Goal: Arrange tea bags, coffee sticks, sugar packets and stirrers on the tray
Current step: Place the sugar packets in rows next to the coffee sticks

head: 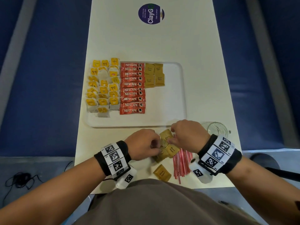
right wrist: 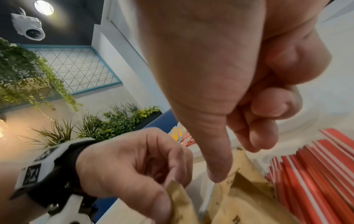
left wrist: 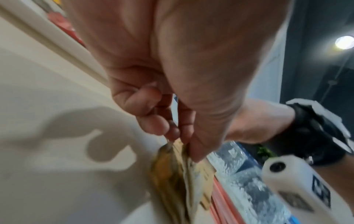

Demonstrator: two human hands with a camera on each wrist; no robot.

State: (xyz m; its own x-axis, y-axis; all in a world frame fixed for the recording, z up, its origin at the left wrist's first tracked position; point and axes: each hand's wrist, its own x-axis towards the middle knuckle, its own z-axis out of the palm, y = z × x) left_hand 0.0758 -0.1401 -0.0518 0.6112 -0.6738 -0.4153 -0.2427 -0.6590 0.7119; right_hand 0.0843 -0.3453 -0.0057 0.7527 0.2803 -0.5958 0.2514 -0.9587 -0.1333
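Observation:
A white tray (head: 178, 95) holds yellow tea bags (head: 102, 85) at its left, red coffee sticks (head: 132, 88) beside them and brown sugar packets (head: 154, 74) at the back. In front of the tray lies a heap of loose brown sugar packets (head: 172, 149). My left hand (head: 144, 146) pinches a packet (left wrist: 172, 163) at the heap's left side. My right hand (head: 185, 133) pinches another packet (head: 166, 137), lifted and tilted, between thumb and fingers. One more packet (head: 162, 172) lies alone nearer me. Red-and-white stirrers (head: 181, 161) lie in a bundle right of the heap.
A clear glass cup (head: 216, 129) stands on the table just right of my right hand. A round purple sticker (head: 151, 13) marks the table's far end. Blue seating flanks the white table (head: 113, 38) on both sides. The tray's right half is bare.

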